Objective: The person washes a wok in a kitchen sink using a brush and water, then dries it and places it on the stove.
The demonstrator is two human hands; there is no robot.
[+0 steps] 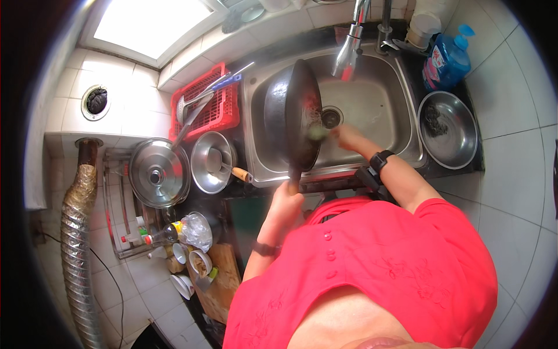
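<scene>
A dark wok [279, 118] is tilted on its side over the left part of the steel sink [362, 131], its inner face turned to the right. My left hand [285, 203] grips the wok's handle [294, 179] at the sink's front edge. In my right hand [348, 138] is a blurred greenish scrubber [318, 132], held at the wok's inside; whether it has a handle cannot be told. Above the basin hangs the chrome faucet head [348, 56]. The drain [331, 118] shows just right of the wok.
Right of the sink stand a steel bowl [464, 148] and a blue pump bottle [449, 61]. On the left are a red plastic basket [229, 109] with utensils, a steel bowl [205, 181] holding a ladle, and a pot lid [144, 174]. A wooden cutting board [222, 279] lies lower left.
</scene>
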